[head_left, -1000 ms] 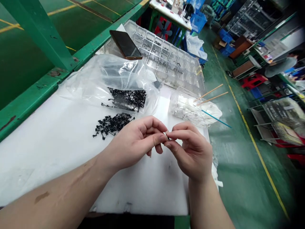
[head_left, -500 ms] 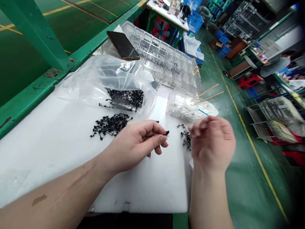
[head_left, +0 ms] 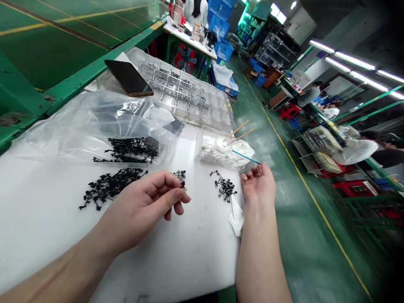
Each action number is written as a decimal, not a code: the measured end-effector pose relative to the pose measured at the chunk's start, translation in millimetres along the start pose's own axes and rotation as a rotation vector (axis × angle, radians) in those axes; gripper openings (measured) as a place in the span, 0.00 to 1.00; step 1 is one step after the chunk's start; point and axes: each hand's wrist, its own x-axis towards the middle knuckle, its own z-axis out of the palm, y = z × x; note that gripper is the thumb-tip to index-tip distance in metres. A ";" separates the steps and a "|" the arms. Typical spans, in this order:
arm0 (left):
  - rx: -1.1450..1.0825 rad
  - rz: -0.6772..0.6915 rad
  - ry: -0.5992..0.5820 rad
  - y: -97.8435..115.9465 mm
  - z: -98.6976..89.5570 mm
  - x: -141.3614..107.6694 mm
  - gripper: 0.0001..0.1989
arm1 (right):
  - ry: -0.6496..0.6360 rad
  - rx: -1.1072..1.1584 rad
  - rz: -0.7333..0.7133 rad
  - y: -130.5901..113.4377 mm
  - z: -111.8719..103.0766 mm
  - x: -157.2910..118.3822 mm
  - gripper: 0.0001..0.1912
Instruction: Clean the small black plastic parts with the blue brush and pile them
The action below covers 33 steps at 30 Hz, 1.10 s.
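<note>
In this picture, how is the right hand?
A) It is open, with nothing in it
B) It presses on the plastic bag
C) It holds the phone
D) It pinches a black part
A: the right hand is open with the palm up, and nothing lies in it.

Our bench, front to back
Loose plastic sprues (head_left: 110,187) lie left, a small cluster (head_left: 224,187) right; behind sit a plastic bag (head_left: 94,122) and a compartment tray (head_left: 189,94) (a phone (head_left: 128,78) at its left end).
</note>
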 end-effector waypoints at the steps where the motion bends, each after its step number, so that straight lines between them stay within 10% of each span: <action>1: 0.009 0.001 -0.001 0.3 -0.1 0.0 0.12 | -0.005 0.004 -0.007 -0.4 0.5 0.5 0.23; 10: 0.053 0.016 0.062 0.2 0.5 0.2 0.12 | -0.052 0.159 -0.113 -29.4 4.7 -24.2 0.17; 18: 0.035 0.059 0.158 8.0 -1.2 0.0 0.09 | -0.387 0.445 -0.002 -43.0 32.1 -85.1 0.07; 33: 0.061 0.119 0.144 8.8 2.2 -4.2 0.05 | -0.416 0.422 0.022 -39.7 37.5 -103.4 0.12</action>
